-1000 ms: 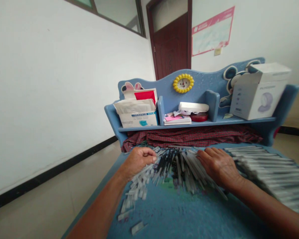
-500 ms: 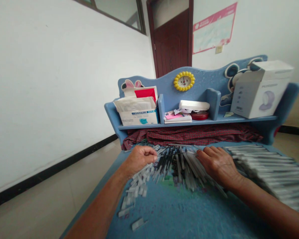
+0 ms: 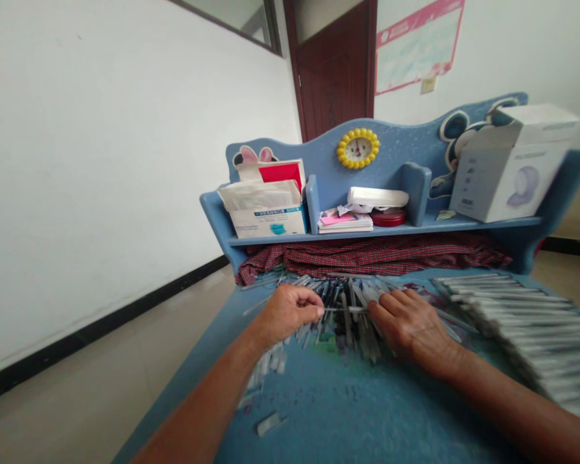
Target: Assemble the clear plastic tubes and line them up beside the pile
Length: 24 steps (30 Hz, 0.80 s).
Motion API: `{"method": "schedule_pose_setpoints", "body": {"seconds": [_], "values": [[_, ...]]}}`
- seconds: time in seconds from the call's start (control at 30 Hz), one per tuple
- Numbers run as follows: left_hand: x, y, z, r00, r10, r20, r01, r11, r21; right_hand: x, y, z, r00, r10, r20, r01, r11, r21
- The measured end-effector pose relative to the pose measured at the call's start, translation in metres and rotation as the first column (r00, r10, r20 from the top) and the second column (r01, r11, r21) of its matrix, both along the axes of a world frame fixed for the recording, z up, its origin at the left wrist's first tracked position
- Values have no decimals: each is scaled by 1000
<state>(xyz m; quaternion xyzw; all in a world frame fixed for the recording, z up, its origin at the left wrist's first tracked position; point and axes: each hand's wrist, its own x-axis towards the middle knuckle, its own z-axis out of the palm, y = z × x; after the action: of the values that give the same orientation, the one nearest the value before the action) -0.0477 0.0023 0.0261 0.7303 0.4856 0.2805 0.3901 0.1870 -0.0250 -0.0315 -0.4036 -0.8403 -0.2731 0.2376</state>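
My left hand [image 3: 290, 312] is closed in a pinch on one end of a thin, pale rod [image 3: 338, 310] that looks like a pen part. The rod reaches across to my right hand [image 3: 408, 322], whose fingers are closed around a wider, clear tube-like piece [image 3: 356, 310] at the other end. Whether the two pieces are joined cannot be made out. Beneath and behind the hands spreads a pile of clear and dark pen parts [image 3: 348, 328]. Short clear pieces like pen caps [image 3: 270, 364] lie below my left wrist, and one loose piece [image 3: 269, 424] lies nearer.
Stacked grey-white pens [image 3: 526, 322] lie on the right of the blue table [image 3: 328, 412]. A rolled checked cloth [image 3: 367, 256] runs along the back. On the blue shelf [image 3: 270, 241] stand a mask box [image 3: 270, 219], papers, a red tin [image 3: 388, 219] and a white carton [image 3: 510, 167].
My hands have come closer together over the pile, the left moving right and the right slightly left. The thin rod now spans between them. The view has tilted slightly down.
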Motion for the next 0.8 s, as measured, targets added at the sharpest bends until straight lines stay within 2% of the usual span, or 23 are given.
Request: {"method": "schedule_pose_setpoints", "body": {"seconds": [0.27, 0.47, 0.6, 0.7, 0.77, 0.8], "values": [[25, -11, -14, 994, -9, 107, 14, 999, -42, -7, -5, -1, 991, 126, -50, -125, 992, 14], [30, -13, -18, 983, 10, 185, 15, 991, -136, -11, -9, 3, 976, 197, -93, -195, 980, 29], [28, -12, -18, 984, -17, 177, 45, 986, -158, -11, -8, 2, 967, 207, -146, -203, 978, 37], [24, -10, -23, 995, -88, 43, 90, 994, -69, -8, -7, 2, 970, 160, -181, -158, 987, 22], [22, -8, -27, 976, -140, -166, 158, 982, 102, -6, -5, 2, 973, 132, -188, -134, 991, 2], [22, -8, -29, 944, -150, -294, 216, 955, 204, -5, -5, 1, 974, 125, -188, -129, 992, -8]]}}
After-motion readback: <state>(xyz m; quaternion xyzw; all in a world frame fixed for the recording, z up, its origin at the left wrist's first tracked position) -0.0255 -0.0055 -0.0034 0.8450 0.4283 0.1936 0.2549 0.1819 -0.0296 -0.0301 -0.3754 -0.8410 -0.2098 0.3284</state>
